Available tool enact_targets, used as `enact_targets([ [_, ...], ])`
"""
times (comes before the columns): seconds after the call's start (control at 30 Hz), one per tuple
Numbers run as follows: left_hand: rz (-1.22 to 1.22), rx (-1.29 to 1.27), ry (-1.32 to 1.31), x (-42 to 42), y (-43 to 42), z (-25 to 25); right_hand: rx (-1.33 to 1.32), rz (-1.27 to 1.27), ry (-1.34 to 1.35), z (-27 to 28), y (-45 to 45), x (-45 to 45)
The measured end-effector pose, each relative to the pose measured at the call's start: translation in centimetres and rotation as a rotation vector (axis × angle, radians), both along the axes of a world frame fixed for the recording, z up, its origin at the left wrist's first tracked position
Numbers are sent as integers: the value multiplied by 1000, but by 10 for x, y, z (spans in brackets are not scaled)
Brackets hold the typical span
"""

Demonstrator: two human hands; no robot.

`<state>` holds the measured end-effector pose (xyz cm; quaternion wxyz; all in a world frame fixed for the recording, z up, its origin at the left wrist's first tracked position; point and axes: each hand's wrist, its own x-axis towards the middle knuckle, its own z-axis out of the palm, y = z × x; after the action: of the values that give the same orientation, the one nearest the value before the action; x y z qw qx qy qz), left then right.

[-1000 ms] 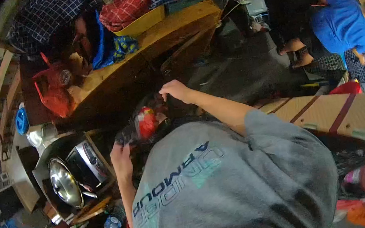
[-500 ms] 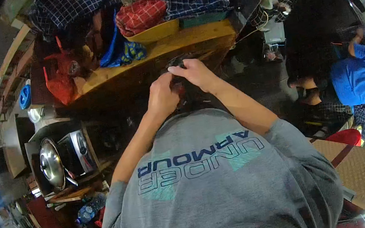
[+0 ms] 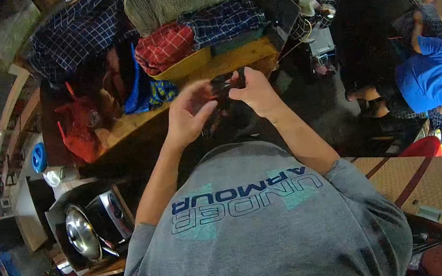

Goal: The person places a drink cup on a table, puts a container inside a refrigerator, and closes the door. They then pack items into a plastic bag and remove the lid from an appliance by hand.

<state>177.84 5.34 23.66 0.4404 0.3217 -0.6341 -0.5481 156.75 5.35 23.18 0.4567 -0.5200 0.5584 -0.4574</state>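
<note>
My right hand (image 3: pixel 256 94) is closed around a small, dark, shiny thing (image 3: pixel 222 85), with the thumb bent over its near side. Its kind cannot be made out. My left hand (image 3: pixel 190 115) is at the left end of this thing, thumb stretched out and a gap between thumb and fingers. The left fingertips are blurred and reach the dark thing's edge; whether they press on it I cannot tell. Both hands are in front of my chest, above a dark area. Faint reddish shapes below the hands are too dim to name.
Ahead, a wooden bench (image 3: pixel 243 57) bears folded checked cloths (image 3: pixel 165 48), a yellow basin (image 3: pixel 187 67) and a red bag (image 3: pixel 80 133). To the left is a lidded metal pan (image 3: pixel 82 233). On the right, a person in a blue shirt (image 3: pixel 430 75) sits near a woven-top table (image 3: pixel 439 179).
My hands were close together and have moved apart sideways. The left hand's thumb has come away from its fingers. More of the dark thing shows between them. The view has shifted slightly.
</note>
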Motion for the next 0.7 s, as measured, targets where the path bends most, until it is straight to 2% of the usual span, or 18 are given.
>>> enact_targets([
  [0.03,-9,-11,-1,-1,-4,5,-33,38,-132,-2,-3,7],
  [0.07,15,-165,-138,-3,-8,9,-66,78,-264,-2,-5,13],
  [0.1,43,-318,-274,-1,-12,12,-76,75,-267,9,-6,18],
  [0.13,-149,-233,-369,5,-17,13,-66,78,-347,28,-5,24],
  [0.23,-114,-237,-445,29,-33,5,-153,93,-433,63,-6,31],
  [0.27,77,-380,-379,38,-31,14,-144,70,-358,77,-2,28],
  [0.3,183,-275,-220,51,-28,18,-134,50,-281,88,2,21],
  [0.37,303,-174,295,75,-25,31,-207,-106,-505,101,11,5],
  [0.4,309,-174,299,86,-29,20,-260,-163,-581,96,4,-7],
  [0.43,330,-57,105,95,-33,0,-105,-293,-548,95,-5,-12],
  [0.47,346,59,-88,101,-32,-11,-85,-236,-521,84,-10,-25],
  [0.5,356,51,-79,105,-28,-8,-78,-174,-492,79,-16,-34],
  [0.57,374,-76,278,109,-37,6,-60,-192,-325,109,1,7],
  [0.6,325,21,498,104,-36,14,-218,-140,-107,118,7,21],
  [0.63,331,29,496,97,-36,29,-208,-137,-107,128,5,29],
  [0.7,449,193,163,78,-36,55,-600,132,500,141,-3,42],
])
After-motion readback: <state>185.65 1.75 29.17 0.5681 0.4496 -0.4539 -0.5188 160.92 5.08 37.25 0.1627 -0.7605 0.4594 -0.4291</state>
